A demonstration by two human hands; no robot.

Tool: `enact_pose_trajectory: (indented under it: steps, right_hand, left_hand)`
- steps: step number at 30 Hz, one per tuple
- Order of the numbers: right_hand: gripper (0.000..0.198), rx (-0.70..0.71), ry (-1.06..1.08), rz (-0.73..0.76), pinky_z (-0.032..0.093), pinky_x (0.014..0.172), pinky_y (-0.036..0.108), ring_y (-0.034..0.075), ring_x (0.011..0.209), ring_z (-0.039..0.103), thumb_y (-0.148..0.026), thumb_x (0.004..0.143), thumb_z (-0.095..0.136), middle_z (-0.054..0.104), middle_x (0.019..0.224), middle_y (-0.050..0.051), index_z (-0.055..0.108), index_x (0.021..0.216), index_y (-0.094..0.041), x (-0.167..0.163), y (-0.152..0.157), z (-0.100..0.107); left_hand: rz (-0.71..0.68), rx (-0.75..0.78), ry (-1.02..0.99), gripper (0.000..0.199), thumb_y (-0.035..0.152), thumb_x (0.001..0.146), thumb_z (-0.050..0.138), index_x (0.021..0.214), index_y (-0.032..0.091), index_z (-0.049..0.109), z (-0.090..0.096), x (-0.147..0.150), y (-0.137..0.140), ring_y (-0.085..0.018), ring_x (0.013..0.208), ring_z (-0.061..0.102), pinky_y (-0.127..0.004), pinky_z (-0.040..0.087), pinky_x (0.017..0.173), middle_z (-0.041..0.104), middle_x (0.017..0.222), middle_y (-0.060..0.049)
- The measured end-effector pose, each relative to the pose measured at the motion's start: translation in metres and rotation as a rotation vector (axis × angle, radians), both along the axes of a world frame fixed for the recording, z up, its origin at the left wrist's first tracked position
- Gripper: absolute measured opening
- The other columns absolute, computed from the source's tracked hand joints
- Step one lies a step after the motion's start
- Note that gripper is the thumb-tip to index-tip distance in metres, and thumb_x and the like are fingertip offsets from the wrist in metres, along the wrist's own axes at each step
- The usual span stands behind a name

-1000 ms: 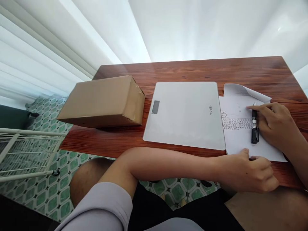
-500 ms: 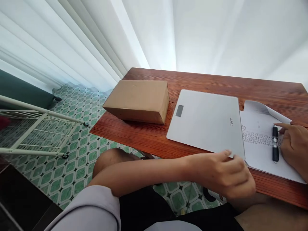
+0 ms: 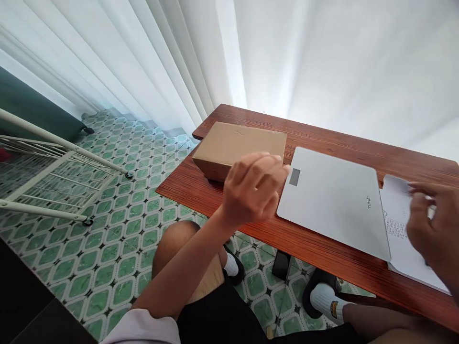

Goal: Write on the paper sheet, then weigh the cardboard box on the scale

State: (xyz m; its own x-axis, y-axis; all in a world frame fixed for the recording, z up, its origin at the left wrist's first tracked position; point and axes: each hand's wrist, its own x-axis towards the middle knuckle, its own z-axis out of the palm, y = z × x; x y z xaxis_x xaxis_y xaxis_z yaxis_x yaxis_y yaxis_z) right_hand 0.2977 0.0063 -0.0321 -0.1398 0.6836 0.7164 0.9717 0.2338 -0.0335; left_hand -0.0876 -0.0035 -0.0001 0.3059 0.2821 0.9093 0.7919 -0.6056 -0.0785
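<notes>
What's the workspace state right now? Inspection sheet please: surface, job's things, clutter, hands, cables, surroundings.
Surface: red-brown wooden table, grain visible.
Job's things: brown cardboard box at the table's left end, lying flat and closed; flat white scale beside it, display blank.
Clutter: printed paper sheet to the right of the scale, its edge tucked under the scale.
Hands: left hand raised in front of the box, fingers curled, holding nothing; right hand blurred over the paper, grip cannot be told.
Cables: nothing seen.
Surroundings: white curtain behind the table, green patterned floor tiles, white wire rack at left.
</notes>
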Motion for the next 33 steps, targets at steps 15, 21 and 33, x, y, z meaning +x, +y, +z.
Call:
enact_pose_trajectory:
  steps: [15, 21, 33]
  right_hand:
    - [0.057, -0.431, 0.583, 0.481, 0.054, 0.099, 0.05, 0.028, 0.133, 0.051, -0.049, 0.102, 0.041, 0.044, 0.151, 0.013, 0.026, 0.154, -0.031, -0.212, 0.026, 0.025]
    - [0.067, -0.607, 0.649, 0.482, 0.046, 0.108, 0.054, 0.031, 0.143, 0.04, -0.062, 0.1, 0.037, 0.036, 0.158, 0.013, 0.021, 0.157, -0.03, -0.231, 0.027, 0.016]
    - [0.087, -0.788, 0.608, 0.35, 0.034, 0.116, 0.057, 0.032, 0.143, 0.038, -0.072, 0.093, 0.039, 0.029, 0.162, 0.01, 0.012, 0.161, -0.024, -0.241, 0.025, 0.008]
  left_hand:
    - [0.247, -0.302, -0.44, 0.047, 0.013, 0.085, 0.047, 0.13, 0.02, 0.053, 0.011, -0.084, 0.018, -0.025, 0.124, 0.055, -0.042, 0.042, 0.112, 0.062, 0.13, -0.008]
    - [0.261, -0.578, -0.59, 0.047, 0.026, 0.089, 0.048, 0.136, 0.022, 0.051, -0.011, -0.1, 0.027, -0.025, 0.129, 0.054, -0.042, 0.046, 0.109, 0.058, 0.14, -0.008]
    - [0.555, -0.904, -0.509, 0.048, 0.042, 0.093, 0.047, 0.138, 0.027, 0.055, -0.006, -0.103, 0.023, -0.038, 0.111, 0.065, -0.054, 0.05, 0.097, 0.069, 0.125, -0.009]
